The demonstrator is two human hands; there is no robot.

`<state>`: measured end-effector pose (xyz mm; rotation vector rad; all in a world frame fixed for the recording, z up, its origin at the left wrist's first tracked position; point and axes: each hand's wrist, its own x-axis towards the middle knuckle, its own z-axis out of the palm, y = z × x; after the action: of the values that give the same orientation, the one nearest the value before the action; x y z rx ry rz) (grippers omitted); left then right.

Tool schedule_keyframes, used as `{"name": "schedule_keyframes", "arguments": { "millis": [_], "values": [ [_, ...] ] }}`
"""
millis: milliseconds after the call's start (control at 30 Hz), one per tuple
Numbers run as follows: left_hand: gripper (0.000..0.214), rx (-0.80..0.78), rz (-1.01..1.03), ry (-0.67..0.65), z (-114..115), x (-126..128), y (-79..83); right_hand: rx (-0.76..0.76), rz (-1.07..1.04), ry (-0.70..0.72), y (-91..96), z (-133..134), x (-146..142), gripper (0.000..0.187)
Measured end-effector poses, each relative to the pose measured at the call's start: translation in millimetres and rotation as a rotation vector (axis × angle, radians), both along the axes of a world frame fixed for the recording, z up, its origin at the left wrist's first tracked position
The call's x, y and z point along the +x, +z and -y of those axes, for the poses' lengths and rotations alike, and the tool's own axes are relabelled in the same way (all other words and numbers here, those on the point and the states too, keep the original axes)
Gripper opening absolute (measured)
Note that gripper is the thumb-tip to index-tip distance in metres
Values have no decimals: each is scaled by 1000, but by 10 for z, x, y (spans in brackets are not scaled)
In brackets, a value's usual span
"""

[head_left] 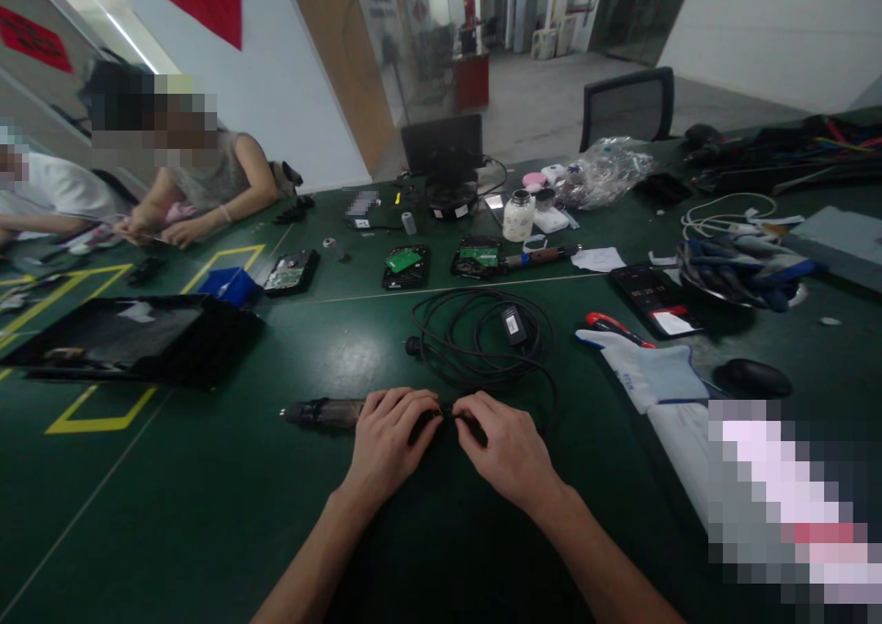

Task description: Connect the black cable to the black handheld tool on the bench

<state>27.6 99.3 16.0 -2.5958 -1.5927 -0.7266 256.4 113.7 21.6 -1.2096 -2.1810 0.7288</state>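
My left hand (pixel 394 426) is closed around the rear of an electric screwdriver (pixel 327 414), which lies sideways on the green table with its tip to the left. My right hand (pixel 503 440) pinches the end of a black cable at the screwdriver's tail; whether plug and socket are joined is hidden by my fingers. From there the black cable (pixel 555 394) runs back into a loose coil with a small labelled box (pixel 514 325) and a plug (pixel 412 346).
Several hard drives (pixel 406 266) lie behind the coil, with a second screwdriver (pixel 541 257) beside them. A phone (pixel 654 300), gloves (pixel 648 367) and a mouse (pixel 752 378) are at right. A black casing (pixel 138 334) and blue box (pixel 231 286) sit left, near two people.
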Motion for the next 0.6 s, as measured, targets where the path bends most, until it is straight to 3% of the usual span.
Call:
{"name": "schedule_keyframes", "arguments": {
  "millis": [300, 467, 600],
  "values": [
    [14, 2, 2, 12, -2, 6, -20, 4, 0, 1, -8, -1, 1, 17],
    [23, -27, -9, -20, 9, 3, 5, 5, -5, -5, -18, -3, -5, 16],
    [16, 5, 1, 4, -4, 3, -16, 7, -15, -15, -25, -1, -6, 16]
  ]
}}
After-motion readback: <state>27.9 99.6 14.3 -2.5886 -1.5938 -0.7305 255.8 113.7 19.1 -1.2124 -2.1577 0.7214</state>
